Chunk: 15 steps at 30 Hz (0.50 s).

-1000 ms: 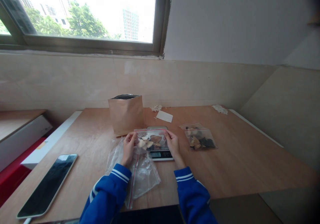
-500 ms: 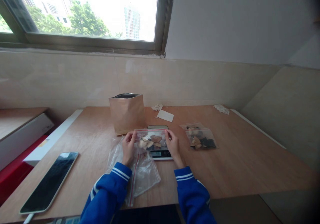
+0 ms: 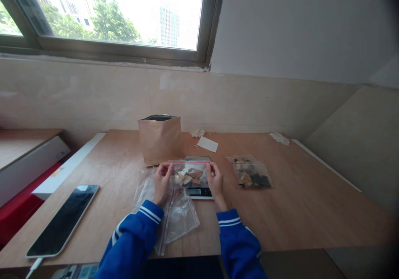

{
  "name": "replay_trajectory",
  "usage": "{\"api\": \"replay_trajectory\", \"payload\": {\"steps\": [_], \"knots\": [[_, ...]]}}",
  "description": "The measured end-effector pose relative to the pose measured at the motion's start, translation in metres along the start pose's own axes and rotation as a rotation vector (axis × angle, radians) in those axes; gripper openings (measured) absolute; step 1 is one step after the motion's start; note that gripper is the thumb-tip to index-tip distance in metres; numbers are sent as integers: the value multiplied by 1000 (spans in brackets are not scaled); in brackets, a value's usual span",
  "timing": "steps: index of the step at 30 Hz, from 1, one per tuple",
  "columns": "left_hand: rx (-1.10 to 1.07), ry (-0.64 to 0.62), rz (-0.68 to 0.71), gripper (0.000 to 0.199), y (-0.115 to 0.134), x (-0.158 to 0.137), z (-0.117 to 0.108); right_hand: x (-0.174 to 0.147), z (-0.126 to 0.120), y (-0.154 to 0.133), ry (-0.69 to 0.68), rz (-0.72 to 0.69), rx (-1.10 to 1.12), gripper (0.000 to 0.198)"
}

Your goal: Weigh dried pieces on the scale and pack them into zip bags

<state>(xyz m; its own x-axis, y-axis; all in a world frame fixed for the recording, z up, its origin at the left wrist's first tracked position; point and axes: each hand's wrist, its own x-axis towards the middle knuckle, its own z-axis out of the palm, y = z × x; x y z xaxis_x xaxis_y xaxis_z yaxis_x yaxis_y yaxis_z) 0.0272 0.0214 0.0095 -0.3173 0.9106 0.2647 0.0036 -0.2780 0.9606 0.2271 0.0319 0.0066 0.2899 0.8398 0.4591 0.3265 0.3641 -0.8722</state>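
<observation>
Between my two hands a clear zip bag (image 3: 189,177) with a red seal line is stretched, holding pale and brown dried pieces. My left hand (image 3: 162,181) pinches its upper left corner, and my right hand (image 3: 215,181) pinches the upper right one. Behind and below the bag is a kitchen scale (image 3: 201,193), its dark display showing at the front; the bag hides much of its top. Loose clear zip bags (image 3: 178,221) lie under and beside my left wrist. To the right of my hands rests a filled zip bag (image 3: 251,173) with dark and tan pieces.
An open brown paper pouch (image 3: 160,140) stands behind my left hand. A white card (image 3: 208,144) and a crumpled scrap (image 3: 197,133) lie near the wall, with another scrap (image 3: 279,138) at the back right. A phone (image 3: 64,221) with a cable lies at the left.
The view has shifted slightly, moving the background a little to the right. Both hands keep their pinch on the zip bag's top edge, nearly unmoved.
</observation>
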Motion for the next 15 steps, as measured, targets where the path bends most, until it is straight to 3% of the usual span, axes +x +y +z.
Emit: {"api": "replay_trajectory", "payload": {"steps": [8, 15], "knots": [[-118, -29, -75, 26, 3, 1, 1, -4, 1, -5, -31, 1, 50, 32], [-57, -9, -82, 31, 8, 0, 1, -3, -1, -12, -6, -44, 37, 29]]}}
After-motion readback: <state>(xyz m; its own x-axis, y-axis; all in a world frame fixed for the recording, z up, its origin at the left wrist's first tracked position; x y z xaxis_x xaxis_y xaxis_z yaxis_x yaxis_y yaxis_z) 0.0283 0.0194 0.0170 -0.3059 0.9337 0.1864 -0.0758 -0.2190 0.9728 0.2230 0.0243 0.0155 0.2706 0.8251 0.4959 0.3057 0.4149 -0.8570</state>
